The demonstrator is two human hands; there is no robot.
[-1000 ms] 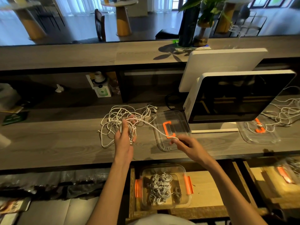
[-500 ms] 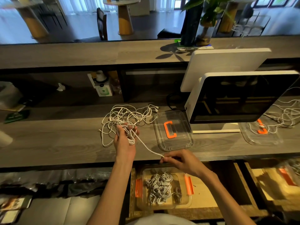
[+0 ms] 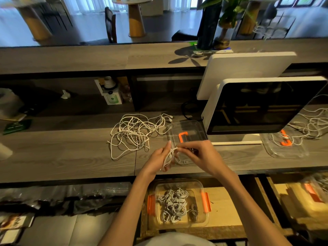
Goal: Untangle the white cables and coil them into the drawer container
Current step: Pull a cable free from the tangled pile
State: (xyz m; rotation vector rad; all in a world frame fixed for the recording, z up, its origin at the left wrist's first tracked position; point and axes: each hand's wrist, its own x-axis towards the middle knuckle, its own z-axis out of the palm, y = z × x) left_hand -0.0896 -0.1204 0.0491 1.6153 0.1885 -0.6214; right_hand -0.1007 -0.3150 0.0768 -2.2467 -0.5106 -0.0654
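Both my hands, left (image 3: 159,159) and right (image 3: 198,155), pinch a small white coil (image 3: 169,157) above the grey wood table (image 3: 62,157), the tangle (image 3: 134,134) lying just left, coiled cables filling the clear container (image 3: 177,203) in the open drawer (image 3: 225,210) below.

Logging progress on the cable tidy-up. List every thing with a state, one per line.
Left hand: holds a coiled cable.
Right hand: pinches the same cable.
Cable pile: tangled, on the counter.
Container: open, in the drawer, holding coiled cables.
Lid: off, on the counter.
Screen: dark.
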